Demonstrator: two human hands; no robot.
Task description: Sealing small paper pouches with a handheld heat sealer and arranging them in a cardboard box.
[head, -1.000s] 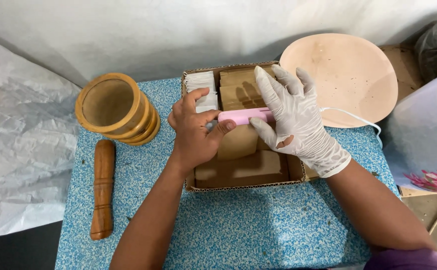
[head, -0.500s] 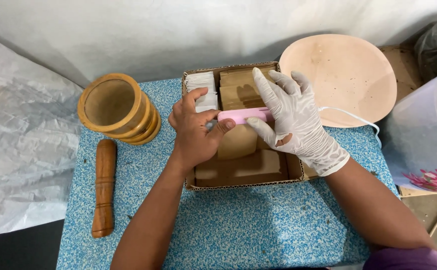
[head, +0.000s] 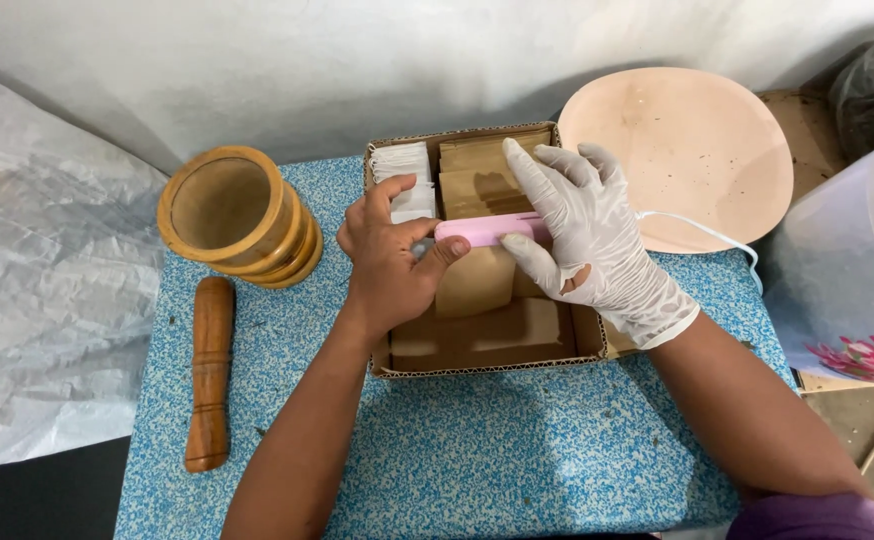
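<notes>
Wooden mortar, pestle beside box

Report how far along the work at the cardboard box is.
Looks done: brown paper pouches stand stacked at the back of the cardboard box. In hand: the bare left hand and gloved right hand press a pink corded handheld device onto one brown pouch. Seemingly left: a row of white sachets in the box's corner. The wooden mortar and pestle lie aside.
</notes>
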